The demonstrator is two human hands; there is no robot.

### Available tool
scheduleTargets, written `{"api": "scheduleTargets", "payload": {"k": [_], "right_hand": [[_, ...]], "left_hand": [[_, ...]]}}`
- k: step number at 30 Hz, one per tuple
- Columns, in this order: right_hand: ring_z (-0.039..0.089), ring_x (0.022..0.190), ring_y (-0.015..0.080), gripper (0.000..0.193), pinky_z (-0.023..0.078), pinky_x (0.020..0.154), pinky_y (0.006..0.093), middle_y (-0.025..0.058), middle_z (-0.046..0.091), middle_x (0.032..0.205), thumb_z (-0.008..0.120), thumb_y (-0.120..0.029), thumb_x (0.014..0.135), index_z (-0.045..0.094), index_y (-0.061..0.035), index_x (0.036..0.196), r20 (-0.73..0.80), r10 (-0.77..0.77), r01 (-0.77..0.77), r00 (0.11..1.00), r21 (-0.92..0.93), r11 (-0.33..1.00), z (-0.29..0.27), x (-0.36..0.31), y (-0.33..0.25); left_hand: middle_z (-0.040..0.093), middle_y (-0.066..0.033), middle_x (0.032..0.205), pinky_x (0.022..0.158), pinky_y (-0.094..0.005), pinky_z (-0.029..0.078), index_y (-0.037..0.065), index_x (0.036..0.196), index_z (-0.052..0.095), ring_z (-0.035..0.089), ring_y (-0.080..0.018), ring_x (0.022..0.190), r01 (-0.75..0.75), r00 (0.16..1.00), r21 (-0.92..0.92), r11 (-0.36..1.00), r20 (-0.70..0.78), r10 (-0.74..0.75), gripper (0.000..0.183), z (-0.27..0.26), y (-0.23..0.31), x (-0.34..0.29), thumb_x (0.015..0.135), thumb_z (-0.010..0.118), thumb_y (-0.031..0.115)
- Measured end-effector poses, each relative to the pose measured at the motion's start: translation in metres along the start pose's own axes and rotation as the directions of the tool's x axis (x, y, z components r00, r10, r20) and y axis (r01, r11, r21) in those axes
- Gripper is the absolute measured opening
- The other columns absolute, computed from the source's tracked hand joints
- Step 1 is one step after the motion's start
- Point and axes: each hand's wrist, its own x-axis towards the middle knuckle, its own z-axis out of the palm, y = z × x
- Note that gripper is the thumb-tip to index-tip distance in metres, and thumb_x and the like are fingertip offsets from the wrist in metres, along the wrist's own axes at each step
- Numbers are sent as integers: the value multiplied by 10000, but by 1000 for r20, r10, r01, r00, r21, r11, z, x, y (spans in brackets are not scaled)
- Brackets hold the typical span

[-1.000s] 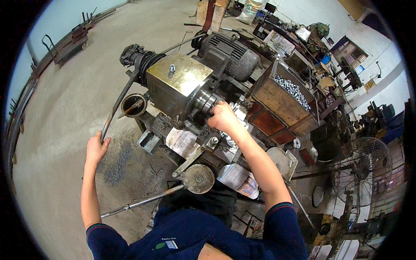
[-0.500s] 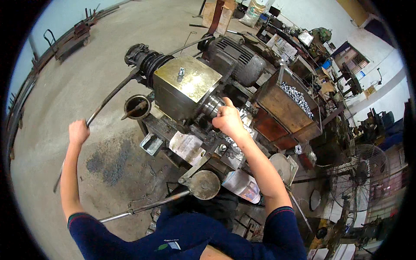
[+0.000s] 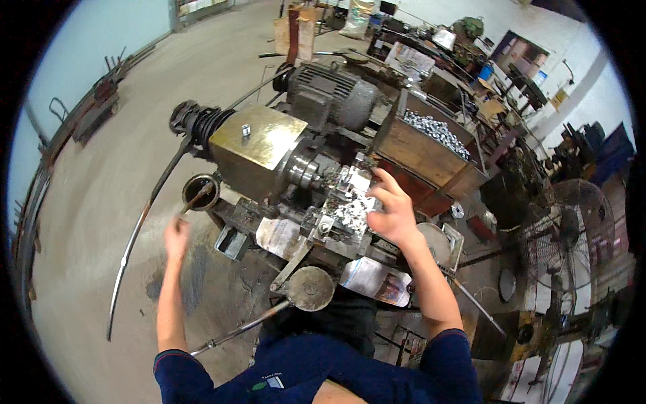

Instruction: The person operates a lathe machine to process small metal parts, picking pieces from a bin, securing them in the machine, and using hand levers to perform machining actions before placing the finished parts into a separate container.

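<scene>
My left hand [image 3: 177, 236] is closed at the end of a wooden handle [image 3: 195, 200], slightly blurred. The handle leans out of a round dark pot [image 3: 186, 183] on the machine's left side; its other end is hidden inside. My right hand [image 3: 393, 212] is open, fingers apart and bent, above shiny metal chips [image 3: 353, 212] on the machine bed. Left of it is the round steel chuck [image 3: 303, 170] of a small lathe-like machine with a brassy top cover [image 3: 259, 135]. A small metal piece [image 3: 246, 130] stands on the cover. A long metal lever [image 3: 145, 219] hangs free at far left.
Behind my right hand stands a rusty bin [image 3: 420, 151] full of small shiny metal parts [image 3: 437, 132]. An electric motor [image 3: 330, 94] sits behind the chuck. A round metal disc [image 3: 309, 288] is near my body. A large fan [image 3: 565, 232] stands at right.
My left hand has let go of the long lever and moved right to the wooden handle. My right hand has left the chuck, moving right and nearer. The whole view has shifted.
</scene>
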Motion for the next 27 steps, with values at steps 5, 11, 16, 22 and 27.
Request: {"api": "scheduleTargets", "payload": {"k": [5, 11, 16, 22, 27], "right_hand": [[542, 1053, 337, 339, 444, 870, 347, 185, 509, 1214, 607, -115, 552, 640, -20, 876, -56, 311, -315, 949, -202, 927, -70, -95, 44], [607, 883, 307, 354, 484, 762, 312, 151, 590, 1067, 612, -86, 543, 645, -22, 889, -108, 643, -636, 758, -340, 693, -122, -224, 108], [572, 980, 295, 443, 456, 845, 363, 145, 583, 1099, 614, -140, 602, 610, -73, 1039, -278, 805, -724, 524, -643, 249, -156, -353, 172], [599, 880, 336, 297, 479, 765, 426, 181, 624, 901, 651, -163, 597, 573, -31, 851, -336, 913, -688, 231, -720, -91, -153, -408, 177], [616, 758, 364, 263, 499, 696, 435, 188, 629, 804, 641, -170, 542, 569, -42, 761, -383, 889, -786, 250, -617, -45, -104, -448, 110]], "left_hand": [[612, -194, 980, 797, -432, 466, 75, 1097, 578, 578, -350, 936, -267, 908, 421, 867, 410, 80, 470, 122, -31, -30, 679, 681, 263], [647, -105, 932, 745, -413, 479, 154, 997, 610, 618, -269, 896, -607, 762, 648, 459, 638, 107, 318, 101, -42, 38, 679, 616, 153], [654, -98, 903, 730, -401, 486, 131, 996, 633, 623, -277, 863, -482, 827, 609, 630, 554, 98, 302, 93, -17, 10, 699, 611, 184], [658, -127, 779, 694, -360, 504, 73, 1102, 600, 648, -239, 730, -233, 867, 484, 843, 496, -46, 342, 46, -61, -11, 791, 532, 198], [648, -157, 659, 590, -310, 516, 7, 1090, 596, 644, -191, 552, -13, 792, 384, 923, 567, -225, 338, 25, -89, -32, 800, 436, 78]]}}
